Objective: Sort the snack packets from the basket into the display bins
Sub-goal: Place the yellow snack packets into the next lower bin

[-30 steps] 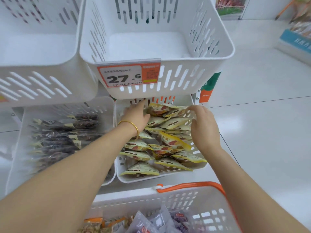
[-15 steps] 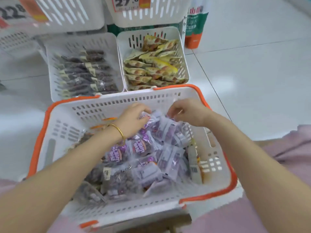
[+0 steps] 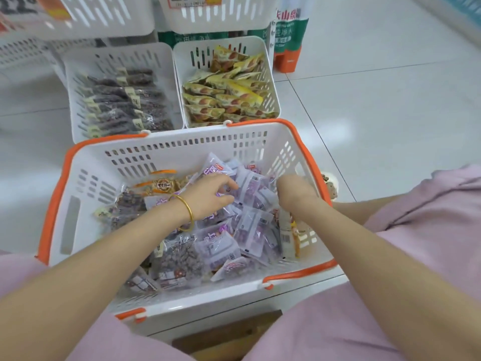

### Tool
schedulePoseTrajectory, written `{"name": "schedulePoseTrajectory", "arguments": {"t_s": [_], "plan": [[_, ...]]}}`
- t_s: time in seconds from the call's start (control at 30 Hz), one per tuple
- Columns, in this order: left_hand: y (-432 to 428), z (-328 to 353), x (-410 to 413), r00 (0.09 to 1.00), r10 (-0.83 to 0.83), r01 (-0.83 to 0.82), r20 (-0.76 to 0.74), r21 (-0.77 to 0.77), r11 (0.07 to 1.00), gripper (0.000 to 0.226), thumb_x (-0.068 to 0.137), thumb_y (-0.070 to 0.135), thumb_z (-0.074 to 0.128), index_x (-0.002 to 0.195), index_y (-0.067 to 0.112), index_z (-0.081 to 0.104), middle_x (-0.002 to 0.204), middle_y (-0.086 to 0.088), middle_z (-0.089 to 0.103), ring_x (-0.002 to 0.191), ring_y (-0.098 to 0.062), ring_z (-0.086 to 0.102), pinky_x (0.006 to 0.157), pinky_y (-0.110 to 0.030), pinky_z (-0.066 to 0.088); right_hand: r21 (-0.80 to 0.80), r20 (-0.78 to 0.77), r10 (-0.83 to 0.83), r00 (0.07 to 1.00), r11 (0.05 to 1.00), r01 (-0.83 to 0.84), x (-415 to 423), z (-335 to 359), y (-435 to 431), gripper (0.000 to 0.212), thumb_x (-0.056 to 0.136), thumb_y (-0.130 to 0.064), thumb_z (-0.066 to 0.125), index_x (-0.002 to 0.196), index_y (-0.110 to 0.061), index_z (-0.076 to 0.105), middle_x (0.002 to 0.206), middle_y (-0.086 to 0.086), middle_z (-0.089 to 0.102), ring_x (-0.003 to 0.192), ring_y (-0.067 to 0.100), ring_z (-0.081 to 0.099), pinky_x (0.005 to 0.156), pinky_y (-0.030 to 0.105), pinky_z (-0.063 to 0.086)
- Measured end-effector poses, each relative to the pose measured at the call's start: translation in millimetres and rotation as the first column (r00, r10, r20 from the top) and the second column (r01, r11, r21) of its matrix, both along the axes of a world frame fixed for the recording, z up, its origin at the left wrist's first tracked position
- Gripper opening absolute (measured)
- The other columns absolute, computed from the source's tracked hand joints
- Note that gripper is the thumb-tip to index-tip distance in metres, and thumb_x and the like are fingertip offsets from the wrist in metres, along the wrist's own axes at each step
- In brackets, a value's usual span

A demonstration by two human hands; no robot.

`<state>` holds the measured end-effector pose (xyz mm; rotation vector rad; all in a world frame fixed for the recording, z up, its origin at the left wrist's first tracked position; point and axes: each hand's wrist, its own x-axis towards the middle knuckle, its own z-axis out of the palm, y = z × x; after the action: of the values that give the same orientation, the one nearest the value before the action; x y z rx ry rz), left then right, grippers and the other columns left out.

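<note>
Purple-and-clear plastic snack packets [image 3: 250, 188] lie under the bent fingers [image 3: 229, 185] of the left hand [image 3: 208, 195], which appear to pinch the edge of one near the top of the heap. The right hand [image 3: 295, 191], just beside it, is turned knuckles-up among the same packets. Its fingers are hidden, so whether it holds anything cannot be told. A gold bangle [image 3: 188, 212] circles the left wrist.

Both hands work inside the white slotted plastic basket with orange rim [image 3: 182, 149], set close in front of the person's pink clothing [image 3: 416, 230]. The basket carries a deep mixed load. The purple packets fill the middle and right, dark nut packets [image 3: 179, 259] lie toward the near side, and orange-labelled packets [image 3: 164, 187] sit by the far wall.

Just beyond it on the pale tiled floor [image 3: 390, 100] stand two stocked display bins side by side: the left white slotted bin [image 3: 75, 100] with rows of long dark packets, and the right white slotted bin [image 3: 272, 82] piled with yellow triangular packets. Upper white bins with price tags [image 3: 104, 19] overhang them, their contents out of view.

By this evidence the sorting is well short of finished. Two bins are filled, no purple packet shows in either of them, and most of the basket's load is yet to be placed.
</note>
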<state>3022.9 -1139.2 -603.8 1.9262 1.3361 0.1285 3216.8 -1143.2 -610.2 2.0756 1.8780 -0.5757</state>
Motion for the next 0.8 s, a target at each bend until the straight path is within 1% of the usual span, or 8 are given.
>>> {"name": "schedulePoseTrajectory", "arguments": {"t_s": [0.07, 0.13, 0.23, 0.33, 0.4, 0.53, 0.67, 0.8], "plan": [[-3, 0, 4, 0.996, 0.011, -0.003, 0.084, -0.098, 0.995, 0.045, 0.09, 0.022, 0.06, 0.132, 0.014, 0.046, 0.138, -0.002, 0.046, 0.123, -0.014, 0.047, 0.096, -0.022, 0.038, 0.081, -0.072, -0.04, 0.997, 0.996, 0.046, 1, 23, 13, 0.027, 0.083, 0.0, 0.051, 0.059, -0.008, 0.04, 0.064, 0.006, 0.046, 0.075, 0.03, 0.053, 0.066, 0.031, 0.043], [-7, 2, 11, 0.988, 0.016, 0.01, 0.153, -0.17, 0.985, 0.068, 0.084, 0.031, 0.067, 0.141, 0.016, 0.033, 0.146, 0.001, 0.037, 0.131, -0.012, 0.039, 0.102, -0.023, 0.035, 0.14, -0.245, -0.118, 0.962, 0.978, 0.156, 1, 44, 25, 0.011, 0.077, -0.003, 0.058, 0.066, -0.001, 0.057, 0.067, 0.013, 0.063, 0.074, 0.032, 0.063, 0.068, 0.032, 0.053], [-10, 8, 22, 0.98, 0.043, -0.019, 0.192, -0.125, 0.992, 0.088, 0.077, 0.037, 0.073, 0.146, 0.021, 0.021, 0.138, 0.008, 0.036, 0.125, -0.007, 0.038, 0.094, -0.015, 0.03, -0.086, -0.71, -0.352, 0.609, 0.903, 0.421, -7, 68, 27, 0.007, 0.078, 0.004, 0.063, 0.072, 0.004, 0.063, 0.068, 0.022, 0.068, 0.056, 0.027, 0.067, 0.064, 0.035, 0.06], [0, 14, 17, 0.968, 0.132, -0.133, 0.211, -0.011, 0.991, 0.068, 0.08, 0.023, 0.072, 0.138, 0.021, 0.036, 0.123, 0.005, 0.052, 0.101, -0.008, 0.05, 0.076, -0.015, 0.036, -0.179, -0.864, -0.347, 0.365, 0.889, 0.422, -19, 77, 31, 0.013, 0.085, -0.002, 0.066, 0.073, 0.002, 0.061, 0.058, 0.018, 0.066, 0.047, 0.02, 0.065, 0.053, 0.029, 0.059], [13, 18, 3, 0.923, 0.252, -0.212, 0.291, -0.162, 0.964, 0.046, 0.082, 0.017, 0.07, 0.124, 0.021, 0.052, 0.109, -0.001, 0.063, 0.087, -0.012, 0.059, 0.073, -0.023, 0.049, -0.08, -0.877, -0.261, 0.403, 0.907, 0.413, -23, 78, 41, 0.021, 0.092, -0.016, 0.059, 0.081, 0.001, 0.062, 0.061, 0.014, 0.063, 0.046, 0.019, 0.064, 0.048, 0.026, 0.055], [25, 27, -23, 0.709, 0.505, -0.176, 0.492, -0.569, 0.803, 0.025, 0.083, 0.0, 0.062, 0.105, 0.012, 0.059, 0.09, -0.008, 0.067, 0.069, -0.015, 0.066, 0.064, -0.031, 0.057, 0.18, -0.717, -0.093, 0.691, 0.933, 0.313, -19, 80, 67, 0.037, 0.098, -0.034, 0.046, 0.101, -0.003, 0.067, 0.082, 0.008, 0.061, 0.067, 0.02, 0.056, 0.061, 0.033, 0.051], [39, 32, -35, 0.662, 0.526, -0.125, 0.534, -0.612, 0.78, 0.034, 0.086, 0.001, 0.058, 0.118, 0.008, 0.055, 0.103, -0.013, 0.066, 0.079, -0.019, 0.067, 0.071, -0.032, 0.057, -0.029, -0.78, -0.061, 0.623, 0.998, 0.061, -27, 80, 83, 0.038, 0.093, -0.046, 0.051, 0.112, -0.016, 0.064, 0.106, 0.002, 0.066, 0.09, 0.016, 0.063, 0.078, 0.034, 0.057], [62, 38, -42, 0.699, 0.451, -0.099, 0.554, -0.55, 0.829, 0.03, 0.082, 0.0, 0.061, 0.11, 0.012, 0.057, 0.101, -0.011, 0.066, 0.082, -0.018, 0.066, 0.075, -0.031, 0.056, -0.198, -0.782, -0.048, 0.621, 0.965, -0.173, -35, 76, 108, 0.031, 0.08, -0.019, 0.073, 0.106, -0.011, 0.06, 0.099, 0.004, 0.067, 0.081, 0.013, 0.067, 0.069, 0.031, 0.058]]}}
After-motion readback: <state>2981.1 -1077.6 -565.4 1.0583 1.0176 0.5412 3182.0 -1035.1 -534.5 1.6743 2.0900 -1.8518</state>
